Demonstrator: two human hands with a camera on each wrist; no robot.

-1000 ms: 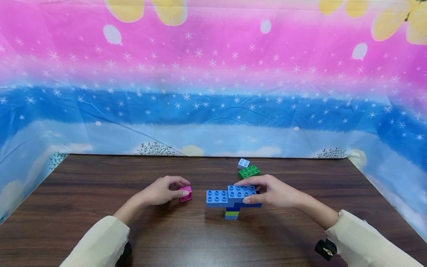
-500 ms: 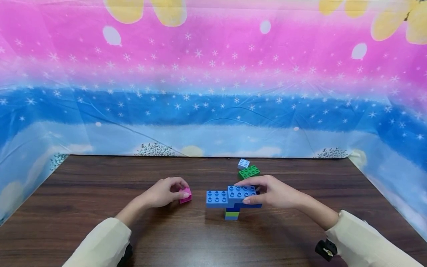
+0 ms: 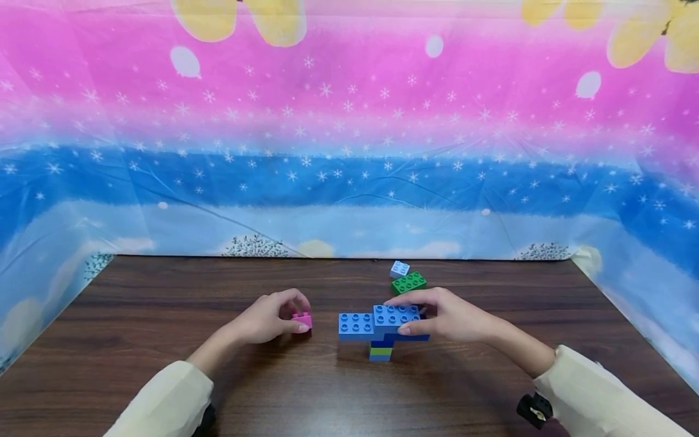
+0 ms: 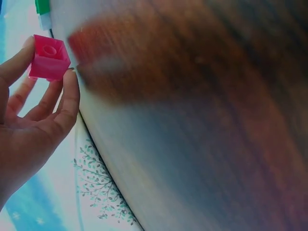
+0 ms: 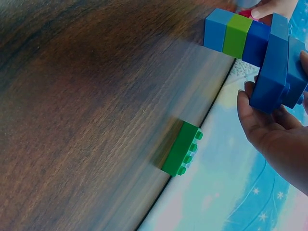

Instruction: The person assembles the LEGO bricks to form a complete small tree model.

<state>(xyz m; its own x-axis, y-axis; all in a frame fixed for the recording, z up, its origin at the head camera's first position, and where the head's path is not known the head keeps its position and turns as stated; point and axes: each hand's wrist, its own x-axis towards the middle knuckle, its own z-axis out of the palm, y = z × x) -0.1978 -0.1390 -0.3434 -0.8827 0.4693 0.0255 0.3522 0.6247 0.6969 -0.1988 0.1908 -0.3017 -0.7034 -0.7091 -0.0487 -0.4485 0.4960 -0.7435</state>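
In the head view my left hand (image 3: pixel 267 318) pinches a small pink toy brick (image 3: pixel 302 321), studs upward. The left wrist view shows the hollow underside of that pink brick (image 4: pixel 50 67) between thumb and fingers, held off the tabletop. To its right stands a T-shaped brick build: a column with a lime green brick (image 3: pixel 380 351) carries a long blue brick (image 3: pixel 355 328), topped by another blue brick (image 3: pixel 389 315). My right hand (image 3: pixel 459 315) grips the build's right end, thumb on the near side and fingers behind. Its far fingertips are partly hidden.
Behind the build, a green brick (image 3: pixel 409 282) and a light blue brick (image 3: pixel 400 269) lie close together on the dark wooden table (image 3: pixel 164 303). A patterned cloth (image 3: pixel 349 200) hangs along the table's back and sides.
The pink brick has turned in my left hand's fingers, so its studs now show on top. My right hand and the build stay where they were.
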